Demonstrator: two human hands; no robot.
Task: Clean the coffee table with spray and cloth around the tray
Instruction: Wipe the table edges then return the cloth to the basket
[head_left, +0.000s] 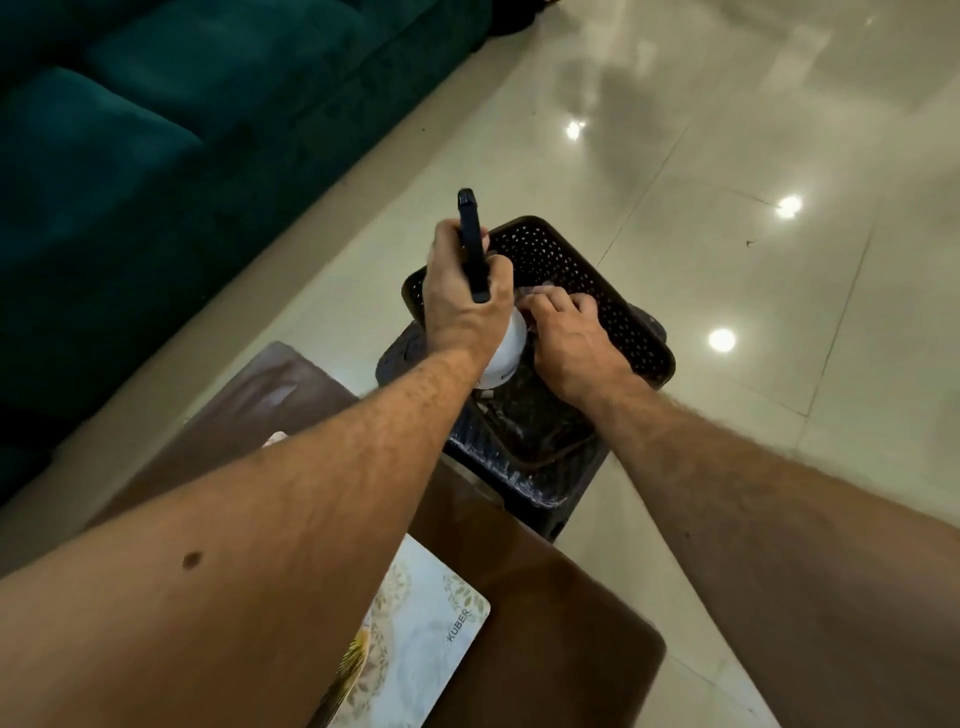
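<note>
Brown coffee table (545, 623) w/ the patterned tray (431, 639) on it sits at the frame's bottom; no hand on it. Both hands are over a dark perforated basket (613, 291) on a stool (524, 488) beyond the table's far end. Left hand (462, 291) is wrapped round the spray bottle (506, 348), white body, black trigger head up. Right hand (566, 338) has fingers curled down on a pale cloth (540, 291) in the basket; looks like a pinch, can't tell for sure. Judging by this, it's either fetching or stowing supplies; can't tell if the table is wiped.
</note>
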